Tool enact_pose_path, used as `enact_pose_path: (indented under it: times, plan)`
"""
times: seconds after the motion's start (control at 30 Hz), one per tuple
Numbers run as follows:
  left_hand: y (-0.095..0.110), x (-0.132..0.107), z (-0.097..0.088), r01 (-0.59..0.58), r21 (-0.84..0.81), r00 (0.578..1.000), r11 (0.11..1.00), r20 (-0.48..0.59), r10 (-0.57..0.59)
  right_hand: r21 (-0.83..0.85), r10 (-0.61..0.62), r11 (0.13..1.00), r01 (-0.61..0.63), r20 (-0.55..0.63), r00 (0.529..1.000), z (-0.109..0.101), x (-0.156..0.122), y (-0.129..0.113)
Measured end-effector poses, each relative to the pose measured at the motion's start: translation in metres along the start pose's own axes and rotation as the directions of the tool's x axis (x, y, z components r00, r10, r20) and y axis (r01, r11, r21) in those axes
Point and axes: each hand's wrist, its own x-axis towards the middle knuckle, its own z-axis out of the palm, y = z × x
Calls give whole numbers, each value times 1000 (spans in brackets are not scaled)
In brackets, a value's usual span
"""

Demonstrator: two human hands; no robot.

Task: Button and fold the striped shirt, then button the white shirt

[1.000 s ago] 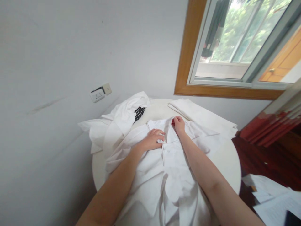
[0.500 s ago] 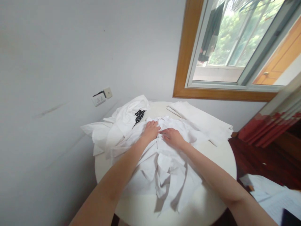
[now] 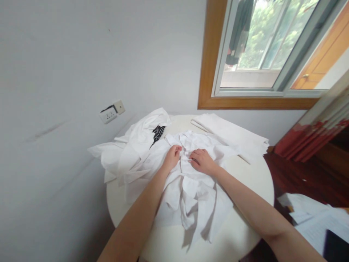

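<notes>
A rumpled white garment (image 3: 200, 185) lies spread over the round table, its loose strips and folds hanging toward me. My left hand (image 3: 172, 157) is closed, thumb and fingers pinching the cloth near the garment's upper middle. Just to the right, my right hand (image 3: 203, 161) curls over the same part, fingers closed on the fabric. Between the hands runs a thin white strip of cloth or cord; its exact kind I cannot make out. My right fingertips are partly hidden.
The white round table (image 3: 253, 185) stands against the wall. White cloth (image 3: 141, 133) with a black patterned piece (image 3: 158, 134) is heaped at left. A folded white cloth (image 3: 231, 133) lies at back right. Papers (image 3: 313, 214) and a dark object (image 3: 336, 245) are at lower right.
My hands have moved a little apart, the left one down and to the left, its fingers now pinched together. A thin white strip shows between them. The camera view has shifted slightly.
</notes>
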Motion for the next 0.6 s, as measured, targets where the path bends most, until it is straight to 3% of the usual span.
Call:
enact_pose_path:
  times: [0.1, 0.23, 0.3, 0.37, 0.47, 0.53, 0.6]
  plan:
    - [-3, 2, -6, 13, -81, 997, 997, 75, -7, 169, -45, 985, 41, 21, 999, -4, 0, 5]
    - [-2, 2, -6, -61, 3, 990, 998, 130, 60, 341, 86, 934, -108, 78, 993, -8, -2, 12]
    - [-1, 2, -5, -106, 90, 986, 990, 138, 93, 246, 193, 946, -211, 96, 977, -13, -4, 16]
    - [0, 1, -4, -140, 171, 983, 975, 138, 117, 46, 318, 944, -325, 126, 940, -19, -7, 19]
    - [1, 0, -3, -194, 236, 976, 952, 145, 163, -192, 477, 872, -451, 121, 871, -25, -11, 20]
    - [1, -1, -2, -219, 247, 971, 944, 146, 188, -230, 439, 881, -414, 68, 896, -24, -9, 14]
    - [1, -2, -1, -222, 261, 974, 940, 112, 199, -216, 319, 927, -307, 24, 947, -19, -5, 5]
